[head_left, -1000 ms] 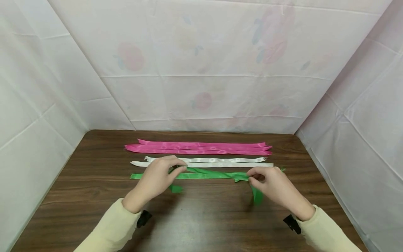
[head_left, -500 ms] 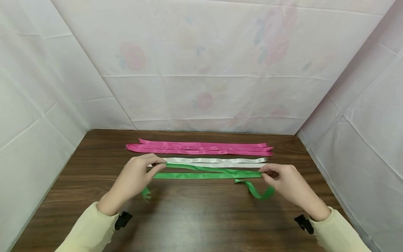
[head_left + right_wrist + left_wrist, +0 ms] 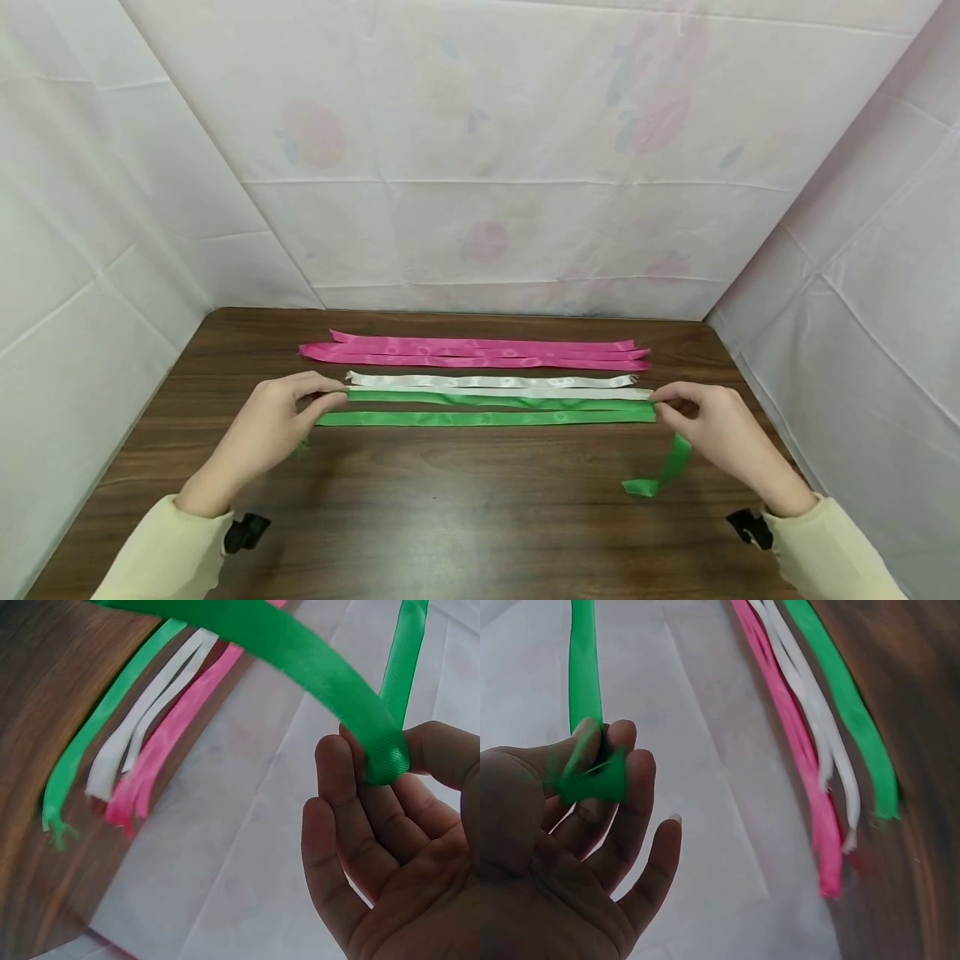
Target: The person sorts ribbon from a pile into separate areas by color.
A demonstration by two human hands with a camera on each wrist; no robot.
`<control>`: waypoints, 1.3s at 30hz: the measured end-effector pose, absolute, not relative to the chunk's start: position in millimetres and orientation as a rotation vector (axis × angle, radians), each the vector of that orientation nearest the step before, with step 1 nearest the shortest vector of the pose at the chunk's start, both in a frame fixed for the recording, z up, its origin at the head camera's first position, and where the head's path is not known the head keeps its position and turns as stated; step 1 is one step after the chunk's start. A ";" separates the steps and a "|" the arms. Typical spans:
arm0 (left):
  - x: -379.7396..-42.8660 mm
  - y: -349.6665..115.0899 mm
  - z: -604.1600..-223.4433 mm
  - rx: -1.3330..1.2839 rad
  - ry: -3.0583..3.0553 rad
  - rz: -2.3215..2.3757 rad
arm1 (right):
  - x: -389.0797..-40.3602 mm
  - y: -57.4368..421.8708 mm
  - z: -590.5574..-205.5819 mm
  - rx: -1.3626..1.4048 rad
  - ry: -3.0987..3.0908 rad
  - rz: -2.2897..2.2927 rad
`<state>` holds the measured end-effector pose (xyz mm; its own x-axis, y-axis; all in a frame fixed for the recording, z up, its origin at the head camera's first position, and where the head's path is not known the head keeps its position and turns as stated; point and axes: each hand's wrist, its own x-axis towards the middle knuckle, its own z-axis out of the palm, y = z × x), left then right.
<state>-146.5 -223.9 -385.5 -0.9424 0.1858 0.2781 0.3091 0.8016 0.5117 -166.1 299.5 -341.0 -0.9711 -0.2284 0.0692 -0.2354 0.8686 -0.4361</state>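
Observation:
A green ribbon (image 3: 450, 400) is stretched between my two hands. Thumb and fingers of my left hand (image 3: 273, 417) pinch it near one end, and a short bit sticks out past them in the left wrist view. My right hand (image 3: 720, 429) pinches it farther along; a longer tail (image 3: 677, 458) hangs below that hand, its tip curling left. Just in front, a second green ribbon (image 3: 480, 418) lies flat and straight on the table. Behind the held one, two white ribbons (image 3: 525, 382) lie side by side, the nearer partly overlapped by it in the head view.
Several pink ribbons (image 3: 480, 353) lie close together toward the back of the brown wooden table (image 3: 450, 517). White cloth (image 3: 480, 150) with faded fruit prints rises behind the table, and more white cloth (image 3: 885, 333) encloses both sides.
My hands have moved apart, the left going left and the right going right. More of the green ribbon is now drawn out between them, and the right tail has swung rightward.

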 end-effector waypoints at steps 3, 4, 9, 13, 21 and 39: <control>-147.7 -234.6 -391.0 -0.347 -2.800 -0.854 | -170.5 308.9 -346.6 0.378 -3.003 0.700; -148.3 -238.0 -393.2 -0.336 -2.808 -0.861 | -171.8 312.1 -348.6 0.374 -3.001 0.699; -151.6 -254.0 -403.8 -0.273 -2.850 -0.884 | -178.5 328.8 -359.5 0.351 -3.023 0.713; -153.6 -263.4 -412.3 -0.243 -2.849 -0.880 | -184.0 341.5 -368.4 0.310 -3.058 0.745; -156.9 -279.0 -427.5 -0.158 -2.891 -0.900 | -192.5 361.6 -387.4 0.233 -3.096 0.748; -157.0 -293.7 -450.1 0.075 -3.100 -0.938 | -204.9 390.7 -431.3 0.100 -3.188 0.737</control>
<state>-157.0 -293.7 -450.1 -0.9941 -0.0160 -0.1074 -0.0729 0.8318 0.5503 -204.9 390.7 -431.3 -0.9894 -0.0888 -0.1149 -0.0294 0.8973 -0.4404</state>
